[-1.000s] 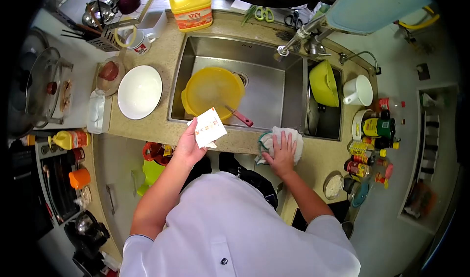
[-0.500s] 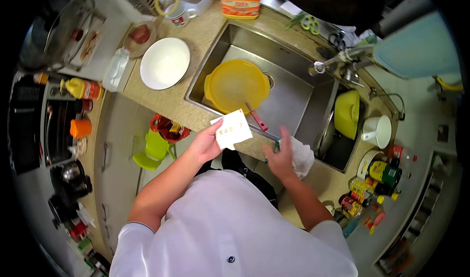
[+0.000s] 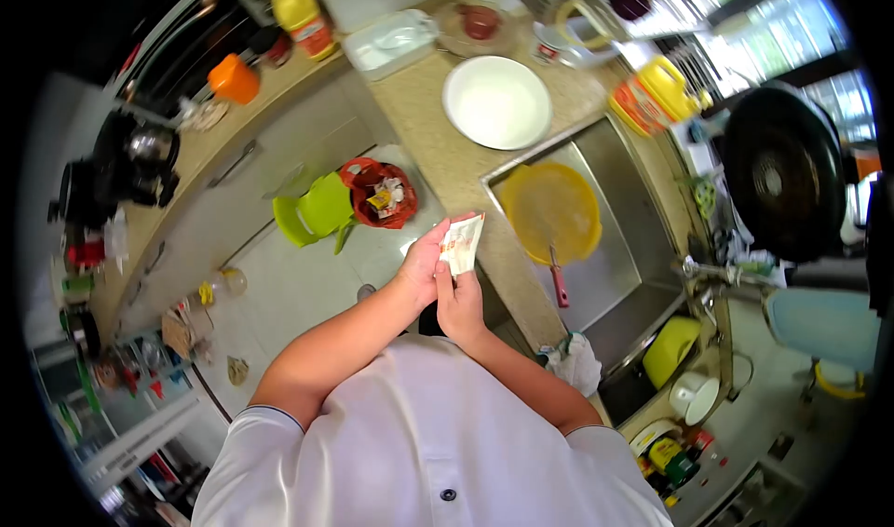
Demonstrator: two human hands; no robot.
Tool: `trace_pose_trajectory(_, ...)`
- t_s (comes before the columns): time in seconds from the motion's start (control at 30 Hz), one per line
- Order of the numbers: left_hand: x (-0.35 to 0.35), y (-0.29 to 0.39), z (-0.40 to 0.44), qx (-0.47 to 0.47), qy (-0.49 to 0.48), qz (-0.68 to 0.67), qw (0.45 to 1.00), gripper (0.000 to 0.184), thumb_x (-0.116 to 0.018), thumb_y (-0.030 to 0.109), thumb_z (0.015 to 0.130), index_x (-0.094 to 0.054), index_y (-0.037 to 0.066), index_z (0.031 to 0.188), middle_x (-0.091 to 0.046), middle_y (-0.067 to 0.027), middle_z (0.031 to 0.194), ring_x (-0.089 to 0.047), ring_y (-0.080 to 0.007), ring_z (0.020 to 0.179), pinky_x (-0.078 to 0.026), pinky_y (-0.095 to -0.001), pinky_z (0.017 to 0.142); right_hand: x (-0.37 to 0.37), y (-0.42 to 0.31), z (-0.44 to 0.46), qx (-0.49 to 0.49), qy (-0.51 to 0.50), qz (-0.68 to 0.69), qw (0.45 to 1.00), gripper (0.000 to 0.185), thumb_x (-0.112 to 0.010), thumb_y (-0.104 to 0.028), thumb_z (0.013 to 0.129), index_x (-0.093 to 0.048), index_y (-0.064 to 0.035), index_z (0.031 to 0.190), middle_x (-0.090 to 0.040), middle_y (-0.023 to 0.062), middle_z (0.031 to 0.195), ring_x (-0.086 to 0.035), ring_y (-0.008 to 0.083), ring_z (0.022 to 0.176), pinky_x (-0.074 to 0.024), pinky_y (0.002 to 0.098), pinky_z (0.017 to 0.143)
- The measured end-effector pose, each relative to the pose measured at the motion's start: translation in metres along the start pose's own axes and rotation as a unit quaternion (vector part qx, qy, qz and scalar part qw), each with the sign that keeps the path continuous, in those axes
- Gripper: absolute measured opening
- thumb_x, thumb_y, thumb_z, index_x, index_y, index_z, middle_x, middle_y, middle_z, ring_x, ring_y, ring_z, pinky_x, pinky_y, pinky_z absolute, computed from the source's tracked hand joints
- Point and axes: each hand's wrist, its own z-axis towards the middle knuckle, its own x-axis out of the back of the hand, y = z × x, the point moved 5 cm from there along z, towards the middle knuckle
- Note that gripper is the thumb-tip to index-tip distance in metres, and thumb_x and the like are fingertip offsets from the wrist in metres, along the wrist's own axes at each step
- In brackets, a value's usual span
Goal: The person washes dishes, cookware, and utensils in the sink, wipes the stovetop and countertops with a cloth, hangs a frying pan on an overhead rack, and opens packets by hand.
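A small white packet with orange print (image 3: 462, 240) is held in front of my body, beside the counter edge. My left hand (image 3: 424, 259) grips its left side. The fingers of my right hand (image 3: 458, 299) are closed at its lower end. Just right of the hands, a yellow basin (image 3: 563, 212) sits in the steel sink (image 3: 626, 294), and a peeler-like tool with a pink handle (image 3: 559, 285) leans on its rim. What the packet contains is hidden.
A red waste bin (image 3: 358, 169) with litter stands by a green chair (image 3: 312, 215) on the floor. On the counter are a white bowl (image 3: 497, 103), a yellow oil jug (image 3: 655, 94) and a white cloth (image 3: 575, 364). A black wok (image 3: 782, 173) hangs at the right.
My view has turned left, toward the bin. My right hand has come from beside the cloth to the packet, which is now tilted between both hands.
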Motion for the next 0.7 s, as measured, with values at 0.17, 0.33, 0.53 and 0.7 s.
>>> trace_pose_trajectory(0.17, 0.075, 0.037, -0.052, -0.061, 0.074, -0.098, 0.991, 0.048, -0.031, 0.039, 0.109, -0.050, 0.011, 0.142, -0.054, -0.0075, 0.144, -0.052, -0.0285, 0.130, -0.041, -0.0447, 0.107, -0.070, -0.019, -0.014, 0.050, -0.161, -0.218, 0.961, 0.025, -0.061, -0.016, 0.097, -0.057, 0.0011, 0.116, -0.063, 0.0229, 0.107, -0.061, 0.0415, 0.098, -0.0485, 0.0426, 0.085)
trace_pose_trajectory(0.33, 0.173, 0.097, -0.124, -0.144, 0.074, -0.209, 0.964, 0.050, -0.028, 0.039, 0.109, -0.050, 0.006, 0.139, -0.062, -0.0119, 0.131, -0.059, -0.0293, 0.121, -0.042, -0.0463, 0.107, -0.125, 0.050, 0.018, -0.235, -0.140, -0.001, 0.962, 0.027, -0.057, -0.031, 0.102, -0.056, -0.0069, 0.091, -0.054, 0.0024, 0.073, -0.052, 0.0125, 0.059, -0.0419, 0.0288, 0.050)
trace_pose_trajectory(0.53, 0.310, 0.114, -0.248, -0.199, 0.231, -0.246, 0.920, 0.045, -0.033, 0.038, 0.108, -0.054, 0.007, 0.134, -0.064, -0.0111, 0.125, -0.063, -0.0271, 0.114, -0.052, -0.0420, 0.096, -0.218, 0.225, 0.132, -0.482, -0.092, 0.099, 0.866, 0.025, -0.053, -0.034, 0.103, -0.055, -0.0086, 0.103, -0.054, 0.0060, 0.077, -0.053, 0.0181, 0.060, -0.0451, 0.0324, 0.051)
trace_pose_trajectory(0.7, 0.370, 0.077, -0.326, -0.263, 0.354, -0.247, 0.863, 0.046, -0.037, 0.042, 0.107, -0.056, 0.007, 0.130, -0.066, -0.0083, 0.122, -0.065, -0.0244, 0.111, -0.053, -0.0384, 0.094, -0.264, 0.323, 0.173, -0.533, -0.127, 0.244, 0.800, 0.056, -0.051, -0.046, 0.101, -0.046, -0.0087, 0.144, -0.054, 0.0150, 0.142, -0.055, 0.0361, 0.127, -0.0490, 0.0605, 0.097)
